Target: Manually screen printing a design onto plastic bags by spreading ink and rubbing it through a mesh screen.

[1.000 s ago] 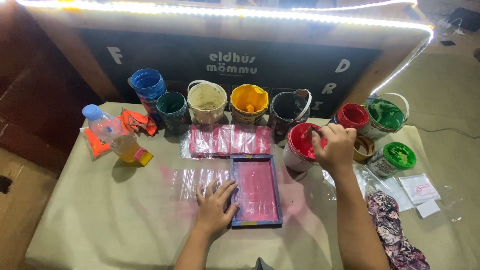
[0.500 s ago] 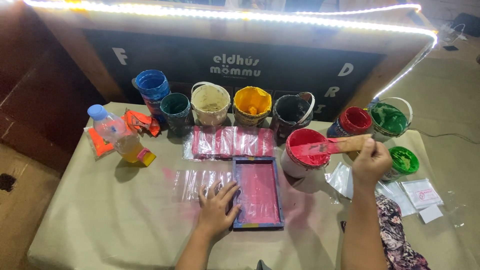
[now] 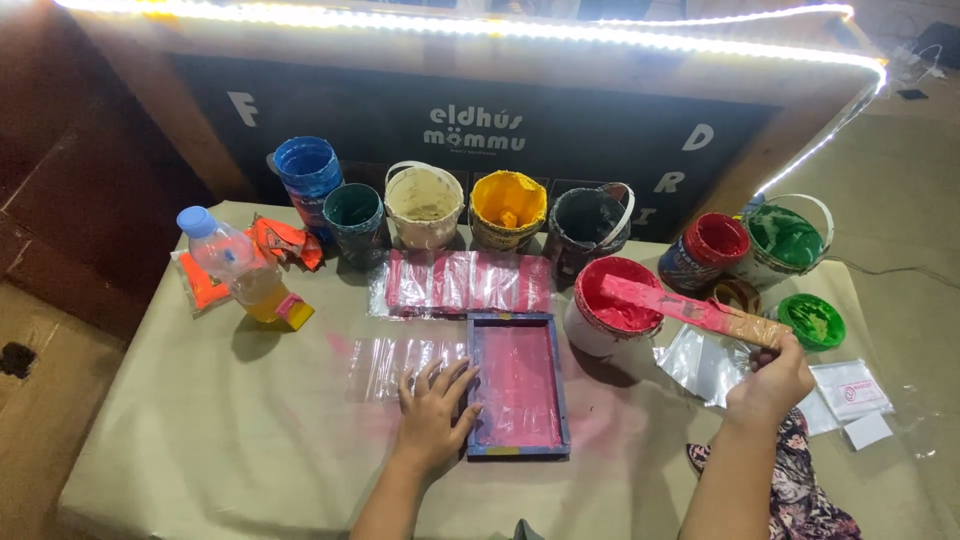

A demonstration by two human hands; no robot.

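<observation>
Pink-smeared flat wooden squeegee (image 3: pixel 690 312) is held at its taped end by the right hand (image 3: pixel 772 385), fingers closed round it; its long axis runs up-left, blade over the white bucket of pink-red ink (image 3: pixel 615 318). Small blue-framed printing screen (image 3: pixel 517 385) lies just left of that bucket on the paper-covered surface (image 3: pixel 220 430). Left hand (image 3: pixel 432 420) is pressed flat, fingers spread, on the frame's left edge.

Black sign (image 3: pixel 470 130) with white lettering stands behind the table. Orange packets (image 3: pixel 285 240) lie at far left. Flat white packets (image 3: pixel 850 390) lie at right edge.
</observation>
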